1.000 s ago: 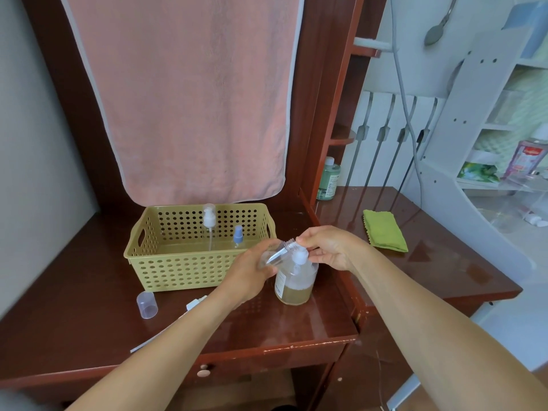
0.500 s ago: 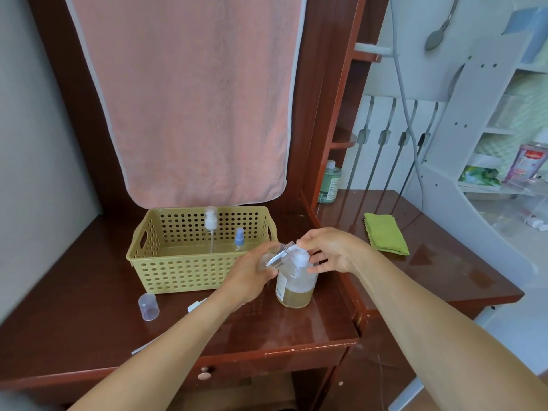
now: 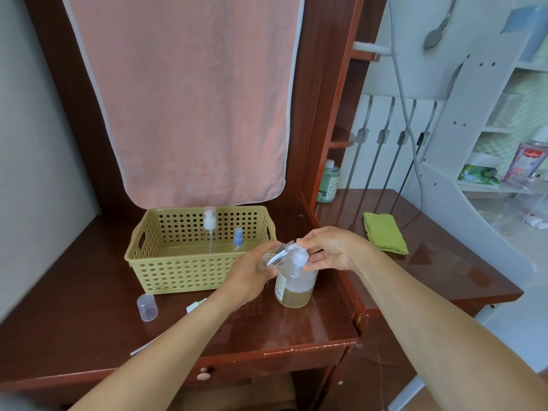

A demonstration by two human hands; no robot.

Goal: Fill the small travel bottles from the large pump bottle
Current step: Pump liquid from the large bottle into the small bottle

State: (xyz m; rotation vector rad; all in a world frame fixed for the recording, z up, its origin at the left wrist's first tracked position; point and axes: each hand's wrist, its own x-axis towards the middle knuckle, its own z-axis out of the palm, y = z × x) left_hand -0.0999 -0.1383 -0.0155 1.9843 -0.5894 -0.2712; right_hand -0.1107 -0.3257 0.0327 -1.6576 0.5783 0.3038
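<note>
Pump bottle (image 3: 295, 284) dispensing into a tilted travel bottle (image 3: 274, 258).

Head view: the pump bottle is standing on the desk (image 3: 89, 321) beside the basket (image 3: 189, 271), about a third full. The left hand (image 3: 252, 274) is gripping the clear travel bottle, angling its open neck toward the nozzle. The right hand (image 3: 329, 252) is resting curled fingers on the pump head. Next move, by judgement: pressing down steadily while keeping neck and nozzle aligned.

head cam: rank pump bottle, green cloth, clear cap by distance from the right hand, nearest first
1. Pump bottle: right hand rests on its pump head.
2. Green cloth: on the desk, to the hand's right and behind it.
3. Clear cap: far left, in front of the basket.
</note>
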